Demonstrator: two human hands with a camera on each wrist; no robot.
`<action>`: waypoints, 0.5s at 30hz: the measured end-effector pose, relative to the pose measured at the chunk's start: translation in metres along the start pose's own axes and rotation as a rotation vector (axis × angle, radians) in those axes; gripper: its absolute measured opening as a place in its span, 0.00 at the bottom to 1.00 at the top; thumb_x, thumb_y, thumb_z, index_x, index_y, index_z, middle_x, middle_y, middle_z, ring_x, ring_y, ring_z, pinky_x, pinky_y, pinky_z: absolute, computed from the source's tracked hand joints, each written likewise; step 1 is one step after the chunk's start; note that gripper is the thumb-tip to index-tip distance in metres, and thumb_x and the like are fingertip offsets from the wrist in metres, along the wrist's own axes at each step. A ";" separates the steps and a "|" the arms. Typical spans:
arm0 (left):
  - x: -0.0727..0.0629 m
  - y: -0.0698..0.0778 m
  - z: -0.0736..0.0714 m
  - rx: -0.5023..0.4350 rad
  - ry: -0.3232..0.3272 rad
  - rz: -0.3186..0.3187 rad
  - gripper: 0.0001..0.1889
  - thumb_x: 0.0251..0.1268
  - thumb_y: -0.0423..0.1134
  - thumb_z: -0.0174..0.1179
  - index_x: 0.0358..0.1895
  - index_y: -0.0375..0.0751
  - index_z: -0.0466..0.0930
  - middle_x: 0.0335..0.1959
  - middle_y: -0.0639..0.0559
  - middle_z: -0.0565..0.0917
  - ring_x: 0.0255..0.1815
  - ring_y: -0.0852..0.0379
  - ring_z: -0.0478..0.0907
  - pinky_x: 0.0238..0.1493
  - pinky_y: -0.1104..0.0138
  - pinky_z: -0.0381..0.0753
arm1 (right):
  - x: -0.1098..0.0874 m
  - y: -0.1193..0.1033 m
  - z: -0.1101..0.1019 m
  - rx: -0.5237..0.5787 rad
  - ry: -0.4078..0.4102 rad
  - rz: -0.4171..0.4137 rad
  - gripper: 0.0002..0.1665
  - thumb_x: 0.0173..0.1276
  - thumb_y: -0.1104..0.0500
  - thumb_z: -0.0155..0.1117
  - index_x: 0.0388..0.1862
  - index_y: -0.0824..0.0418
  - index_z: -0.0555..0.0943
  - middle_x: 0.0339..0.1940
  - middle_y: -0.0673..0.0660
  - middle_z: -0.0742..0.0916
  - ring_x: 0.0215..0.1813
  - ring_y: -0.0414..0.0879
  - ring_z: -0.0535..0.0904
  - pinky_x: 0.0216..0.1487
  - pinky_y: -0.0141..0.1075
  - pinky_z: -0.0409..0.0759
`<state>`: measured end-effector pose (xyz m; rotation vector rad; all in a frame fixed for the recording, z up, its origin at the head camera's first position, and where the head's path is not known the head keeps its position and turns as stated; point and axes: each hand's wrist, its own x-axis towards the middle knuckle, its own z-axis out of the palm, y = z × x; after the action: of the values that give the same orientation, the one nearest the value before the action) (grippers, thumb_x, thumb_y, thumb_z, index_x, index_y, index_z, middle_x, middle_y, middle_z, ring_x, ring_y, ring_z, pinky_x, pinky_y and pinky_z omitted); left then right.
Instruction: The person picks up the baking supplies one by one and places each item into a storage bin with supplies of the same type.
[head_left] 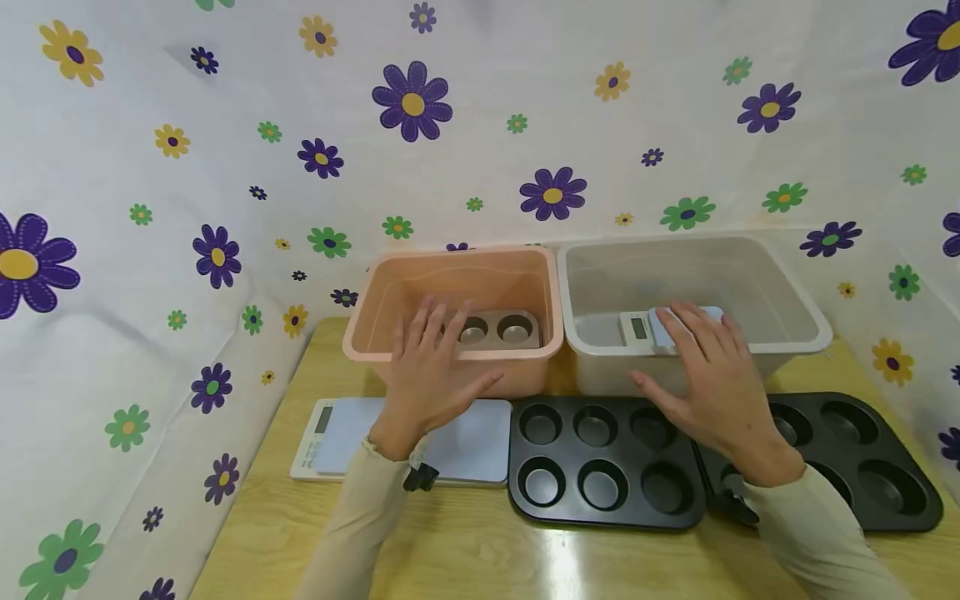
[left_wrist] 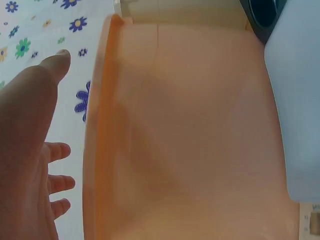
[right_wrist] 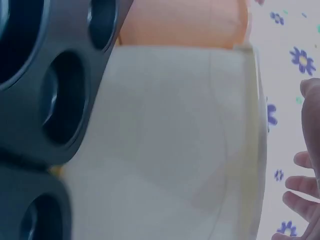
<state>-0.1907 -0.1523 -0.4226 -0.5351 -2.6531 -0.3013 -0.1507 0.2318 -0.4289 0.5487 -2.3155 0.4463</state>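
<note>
My left hand (head_left: 431,367) hovers over the front rim of a peach plastic bin (head_left: 517,377), fingers spread and holding nothing. Inside that bin lies a muffin pan (head_left: 494,327), partly hidden by the fingers. Below the left hand, a kitchen scale (head_left: 472,442) with a pale blue top lies flat on the table. Over the front rim of a white plastic bin (head_left: 600,379), my right hand (head_left: 712,383) is held with straight fingers and nothing in its grasp. A smaller kitchen scale (head_left: 636,327) sits in the white bin, partly behind the right fingers.
Two black muffin pans, one at the middle (head_left: 567,454) and one at the right (head_left: 838,454), lie side by side before the white bin. The bins stand together at the back of the wooden table (head_left: 487,550). Behind them hangs a flowered white cloth (head_left: 480,150).
</note>
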 end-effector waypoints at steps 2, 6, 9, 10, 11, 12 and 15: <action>-0.004 -0.011 -0.001 0.001 0.013 -0.026 0.55 0.62 0.77 0.64 0.88 0.57 0.59 0.86 0.43 0.66 0.92 0.39 0.52 0.87 0.29 0.51 | -0.010 0.009 -0.006 0.005 0.031 0.020 0.58 0.79 0.18 0.43 0.77 0.68 0.76 0.73 0.73 0.81 0.73 0.72 0.75 0.77 0.72 0.69; -0.014 -0.034 -0.002 -0.008 0.077 -0.057 0.55 0.62 0.75 0.66 0.88 0.53 0.60 0.89 0.41 0.61 0.91 0.34 0.52 0.85 0.26 0.51 | -0.038 0.029 -0.024 -0.007 0.090 0.108 0.60 0.77 0.17 0.46 0.76 0.69 0.76 0.73 0.76 0.79 0.70 0.76 0.74 0.78 0.70 0.69; -0.025 -0.049 0.000 -0.028 0.130 -0.070 0.54 0.63 0.75 0.65 0.87 0.51 0.62 0.89 0.39 0.60 0.90 0.31 0.53 0.84 0.24 0.51 | -0.062 0.041 -0.039 -0.038 0.094 0.199 0.62 0.76 0.16 0.45 0.76 0.69 0.76 0.72 0.77 0.79 0.69 0.79 0.74 0.82 0.69 0.68; -0.029 -0.054 0.000 -0.032 0.142 -0.074 0.53 0.64 0.75 0.63 0.87 0.51 0.62 0.89 0.38 0.60 0.90 0.30 0.53 0.84 0.24 0.50 | -0.069 0.044 -0.043 -0.048 0.089 0.225 0.63 0.75 0.15 0.45 0.77 0.69 0.76 0.73 0.78 0.79 0.69 0.80 0.74 0.82 0.68 0.67; -0.032 -0.057 0.001 -0.036 0.153 -0.078 0.52 0.65 0.75 0.62 0.87 0.51 0.62 0.89 0.37 0.59 0.90 0.30 0.53 0.84 0.24 0.50 | -0.077 0.047 -0.048 -0.062 0.079 0.256 0.64 0.75 0.14 0.43 0.77 0.69 0.75 0.73 0.78 0.79 0.69 0.81 0.73 0.83 0.68 0.67; -0.035 -0.061 0.002 -0.039 0.166 -0.079 0.51 0.67 0.75 0.61 0.86 0.49 0.63 0.89 0.36 0.59 0.90 0.29 0.53 0.84 0.23 0.50 | -0.084 0.050 -0.052 -0.079 0.074 0.287 0.65 0.74 0.13 0.42 0.78 0.69 0.75 0.74 0.78 0.78 0.70 0.81 0.73 0.84 0.68 0.65; -0.043 -0.068 0.005 -0.055 0.172 -0.091 0.50 0.69 0.71 0.62 0.87 0.46 0.61 0.90 0.34 0.56 0.90 0.29 0.51 0.85 0.24 0.49 | -0.104 0.056 -0.062 -0.114 0.066 0.350 0.67 0.74 0.12 0.40 0.79 0.69 0.74 0.76 0.78 0.77 0.71 0.82 0.72 0.86 0.67 0.64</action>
<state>-0.1843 -0.2262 -0.4546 -0.3869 -2.5120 -0.4288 -0.0754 0.3348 -0.4686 0.0700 -2.3603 0.4830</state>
